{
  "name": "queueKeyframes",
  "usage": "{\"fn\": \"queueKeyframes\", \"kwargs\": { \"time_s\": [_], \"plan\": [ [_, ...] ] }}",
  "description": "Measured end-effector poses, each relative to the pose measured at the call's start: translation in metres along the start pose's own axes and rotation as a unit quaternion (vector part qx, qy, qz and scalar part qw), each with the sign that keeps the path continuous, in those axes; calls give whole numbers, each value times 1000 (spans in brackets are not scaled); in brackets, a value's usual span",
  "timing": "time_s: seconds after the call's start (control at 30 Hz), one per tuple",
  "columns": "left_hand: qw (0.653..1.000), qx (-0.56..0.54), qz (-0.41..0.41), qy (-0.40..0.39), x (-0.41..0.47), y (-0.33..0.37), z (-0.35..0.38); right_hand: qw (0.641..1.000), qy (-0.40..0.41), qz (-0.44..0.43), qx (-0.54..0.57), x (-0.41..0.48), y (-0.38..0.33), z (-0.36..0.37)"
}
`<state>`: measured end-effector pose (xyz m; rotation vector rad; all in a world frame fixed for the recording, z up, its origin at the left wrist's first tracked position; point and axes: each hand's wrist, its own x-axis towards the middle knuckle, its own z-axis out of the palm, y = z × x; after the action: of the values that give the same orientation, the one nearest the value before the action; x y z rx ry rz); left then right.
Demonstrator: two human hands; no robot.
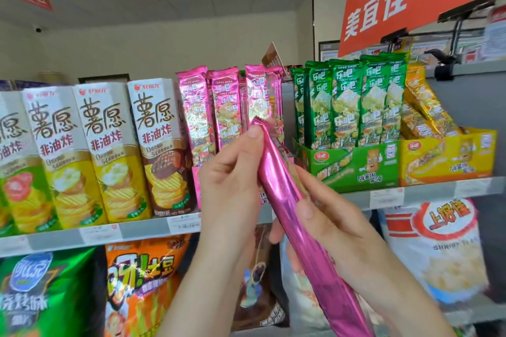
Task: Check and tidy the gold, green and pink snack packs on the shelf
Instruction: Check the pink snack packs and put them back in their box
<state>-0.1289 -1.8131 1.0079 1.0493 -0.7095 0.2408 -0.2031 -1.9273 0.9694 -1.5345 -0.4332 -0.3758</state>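
Pinching top end of pink pack (283, 191) with left hand (230, 186), gripping just below with right hand (336, 232). Best turned gently, seams checked, contents uncrushed.

Pink pack (284, 200): glossy metallic foil; potato-chip boxes (115, 150): matt cardboard.

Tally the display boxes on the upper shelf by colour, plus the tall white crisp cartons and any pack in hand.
Pink display box: 1, partly hidden
Green display box: 1
Yellow display box: 1
White crisp cartons: 4, leftmost cut by the frame
Pink snack pack, held by left hand and right hand: 1
Total: 8
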Motion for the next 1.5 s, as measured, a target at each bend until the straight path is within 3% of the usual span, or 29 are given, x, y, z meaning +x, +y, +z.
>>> {"fn": "queueKeyframes", "kwargs": {
  "time_s": [0.07, 0.2, 0.33, 0.47, 0.6, 0.7, 0.77, 0.8, 0.87, 0.97, 1.07, 1.3, 1.5],
  "plan": [
    [999, -35, -15, 40, 4, 2, -2, 998, -55, 19, -36, -15, 4, 0],
    [994, -82, -32, 68, 10, 0, -6, 995, -85, 56, 11, -20, 5, 4],
    [990, -133, -45, 30, 6, -3, -6, 993, 70, 58, -69, -25, 4, 10],
    [990, -118, -67, -25, -9, -11, 2, 986, 144, 68, -54, -9, -9, 21],
    [991, -82, -67, -84, -30, -19, 4, 991, 114, 25, -66, -11, -2, 13],
    [990, -66, -61, -108, -39, -20, 0, 983, 182, 23, -7, -9, -13, 15],
    [991, -52, -53, -111, -43, -20, -2, 983, 180, 25, -21, -12, -8, 11],
    [992, -43, -51, -105, -44, -20, -4, 983, 182, 33, -9, -17, -9, 14],
    [996, -26, -40, -76, -44, -18, -5, 991, 91, 37, -88, -22, -5, 23],
    [999, -32, -11, 3, -37, -14, -7, 993, 92, 22, -73, -21, 1, 20],
    [996, -61, 8, 60, -26, -10, -13, 996, 27, -19, -77, -28, 13, 17],
    [995, -66, 36, 59, -23, -10, -16, 998, 45, -10, -39, -32, 15, 2],
    [997, -73, -9, 32, -27, -13, -12, 984, 171, -42, -33, -34, 17, 9]
  ]
}}
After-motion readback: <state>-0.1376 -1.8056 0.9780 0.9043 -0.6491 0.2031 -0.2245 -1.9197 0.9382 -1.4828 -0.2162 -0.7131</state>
